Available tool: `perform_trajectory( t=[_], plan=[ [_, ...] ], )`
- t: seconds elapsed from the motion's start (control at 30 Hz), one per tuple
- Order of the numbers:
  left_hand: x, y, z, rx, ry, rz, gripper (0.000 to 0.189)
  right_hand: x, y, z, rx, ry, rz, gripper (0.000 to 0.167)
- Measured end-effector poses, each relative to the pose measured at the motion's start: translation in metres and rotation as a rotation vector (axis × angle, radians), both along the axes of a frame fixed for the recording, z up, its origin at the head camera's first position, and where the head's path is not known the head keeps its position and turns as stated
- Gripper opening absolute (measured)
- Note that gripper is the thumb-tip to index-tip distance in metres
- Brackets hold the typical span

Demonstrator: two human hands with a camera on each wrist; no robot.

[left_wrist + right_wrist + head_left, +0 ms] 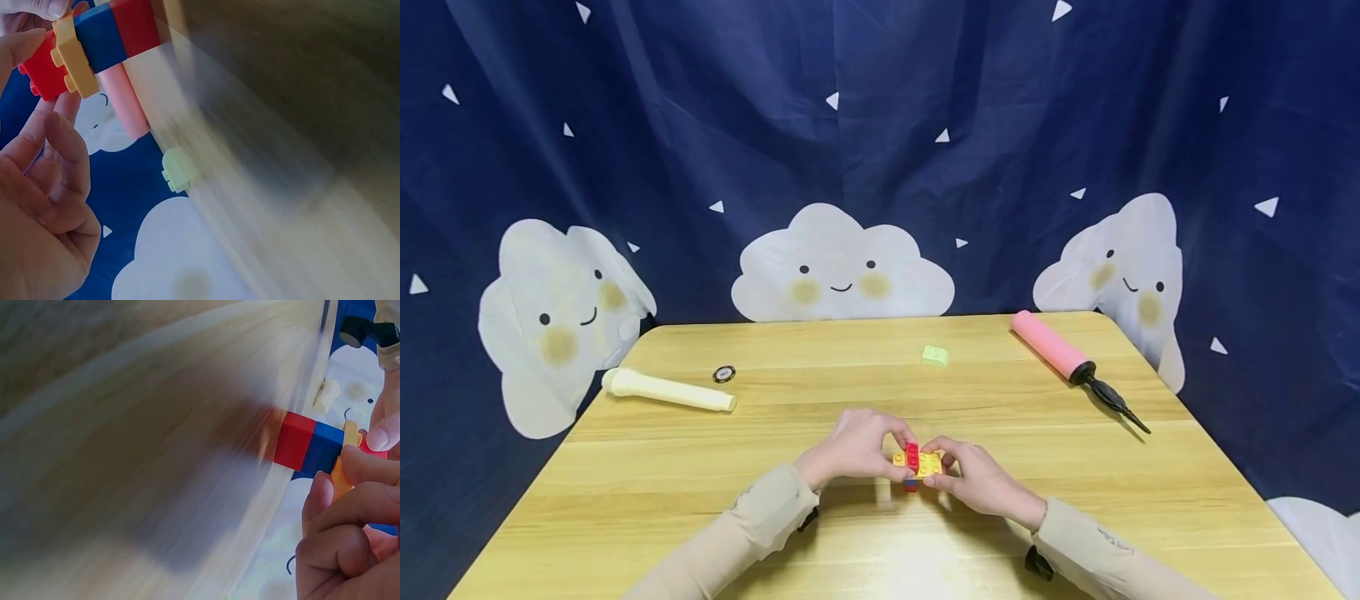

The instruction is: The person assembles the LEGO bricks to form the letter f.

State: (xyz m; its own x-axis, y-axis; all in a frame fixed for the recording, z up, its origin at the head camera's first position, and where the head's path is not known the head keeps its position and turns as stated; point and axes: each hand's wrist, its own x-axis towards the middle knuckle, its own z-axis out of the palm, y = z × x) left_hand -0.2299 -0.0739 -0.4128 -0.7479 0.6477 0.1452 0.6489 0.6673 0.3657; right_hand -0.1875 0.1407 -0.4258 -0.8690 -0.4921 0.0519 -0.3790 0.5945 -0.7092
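Observation:
A small stack of toy building bricks stands on the table between both hands: a lower red brick point(294, 440), a blue brick point(322, 448) on it, a yellow brick point(932, 464) across that, and an upper red brick point(912, 455) on top. My left hand point(860, 447) pinches the upper red brick between thumb and fingers. From the other side, my right hand point(979, 481) pinches the right end of the yellow brick. In the left wrist view the yellow brick's studs point(57, 57) face the upper red brick. Fingers partly hide both of these bricks.
On the wooden table point(700, 492), a cream microphone-shaped object point(670, 390) and a black-and-white round chip point(724, 374) lie at left. A pale green brick point(935, 356) sits farther back. At right lies a pink hand pump point(1052, 344) with a black end. A dark blue curtain hangs behind.

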Motion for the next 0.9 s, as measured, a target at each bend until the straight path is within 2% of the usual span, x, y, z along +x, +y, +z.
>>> perform_trajectory(
  t=[0.17, 0.4, 0.9],
  plan=[
    [-0.0017, -0.0005, -0.0015, 0.030, -0.047, 0.006, 0.031, -0.0002, 0.0000, -0.0001, -0.007, -0.006, -0.006, 0.032],
    [-0.0042, -0.0019, -0.0022, 0.038, -0.061, 0.003, 0.029, -0.0011, 0.0000, -0.0007, -0.012, -0.017, -0.004, 0.032],
    [-0.0046, -0.0013, -0.0007, -0.012, -0.019, -0.001, 0.029, -0.0024, 0.0011, 0.0008, -0.025, -0.027, 0.010, 0.033]
  ],
)
